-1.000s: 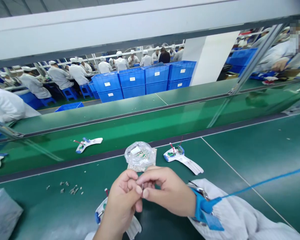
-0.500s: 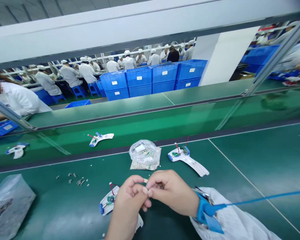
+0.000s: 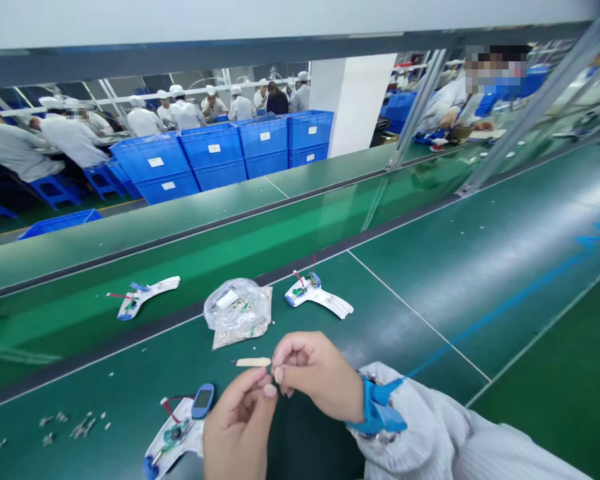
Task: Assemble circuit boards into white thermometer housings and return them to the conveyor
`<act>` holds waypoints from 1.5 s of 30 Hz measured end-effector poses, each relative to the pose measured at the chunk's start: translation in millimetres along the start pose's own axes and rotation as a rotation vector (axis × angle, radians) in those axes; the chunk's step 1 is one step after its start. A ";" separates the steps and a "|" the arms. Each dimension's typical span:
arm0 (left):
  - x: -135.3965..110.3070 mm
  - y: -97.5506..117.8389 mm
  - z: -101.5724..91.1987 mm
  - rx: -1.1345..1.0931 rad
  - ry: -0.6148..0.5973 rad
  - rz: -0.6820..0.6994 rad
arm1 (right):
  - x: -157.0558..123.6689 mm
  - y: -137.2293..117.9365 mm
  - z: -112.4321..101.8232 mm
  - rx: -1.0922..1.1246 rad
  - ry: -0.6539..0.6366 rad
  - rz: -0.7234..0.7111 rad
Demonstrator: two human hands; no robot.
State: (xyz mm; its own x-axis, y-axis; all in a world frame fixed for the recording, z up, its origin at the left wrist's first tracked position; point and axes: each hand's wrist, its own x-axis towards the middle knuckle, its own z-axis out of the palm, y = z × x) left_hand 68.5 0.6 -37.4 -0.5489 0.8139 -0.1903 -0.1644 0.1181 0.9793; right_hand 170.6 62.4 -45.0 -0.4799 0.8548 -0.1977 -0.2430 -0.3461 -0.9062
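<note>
The right hand [image 3: 315, 375] has its fingers curled in on a cream stick [image 3: 253, 363], which juts leftward from them above the left hand [image 3: 240, 423]. The left thumb and forefinger nearly meet beside the right fingertips; whether they pinch anything, I cannot tell. Beyond the stick, a clear bag [image 3: 217, 311] holds small pale and green pieces [image 3: 240, 337]. A white housing [image 3: 193, 437] lies just left of the left hand.
</note>
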 end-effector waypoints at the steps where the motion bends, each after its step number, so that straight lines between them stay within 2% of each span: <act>1: -0.4 -0.6 0.9 0.038 -0.008 0.050 | 0.1 2.8 1.7 0.090 0.005 0.036; 6: 0.4 -2.5 -0.1 0.160 -0.036 0.257 | -1.1 10.5 8.1 0.221 0.042 0.068; 11: 3.5 -8.5 -8.9 0.177 -0.095 0.286 | -8.3 7.3 12.7 0.153 0.031 -0.017; 15: 5.9 -14.0 -15.8 0.141 -0.124 0.185 | -15.9 6.7 14.7 0.010 0.021 -0.118; 18: 7.4 -18.6 -16.3 -0.022 -0.156 0.124 | -19.0 8.3 15.0 -0.149 0.000 -0.212; 21: 8.9 -20.9 -14.0 -0.189 -0.224 0.066 | -18.5 9.8 14.4 -0.216 -0.025 -0.267; 27: 8.8 -9.2 -13.0 -0.247 -0.380 -0.028 | -14.2 1.8 7.2 -0.302 -0.154 -0.266; 30: 6.8 -4.6 -14.6 -0.277 -0.448 -0.142 | -12.1 -5.5 2.7 -0.432 -0.220 -0.355; 33: 4.3 -3.9 -16.1 -0.297 -0.441 -0.198 | -10.7 -9.3 1.3 -0.540 -0.232 -0.474; 40: 4.2 -3.8 -20.0 -0.253 -0.466 -0.254 | -9.6 -13.4 0.6 -0.710 -0.180 -0.575; 45: 3.0 -12.4 -27.6 -0.141 -0.409 -0.276 | -8.6 -18.3 -4.1 -0.834 -0.325 -0.569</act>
State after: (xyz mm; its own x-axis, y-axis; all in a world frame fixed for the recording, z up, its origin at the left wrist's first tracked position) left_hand 46.4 -14.1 -52.0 -0.1087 0.9225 -0.3704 -0.3826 0.3051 0.8721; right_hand 182.6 63.0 -28.2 -0.7094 0.6207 0.3338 0.0936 0.5523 -0.8284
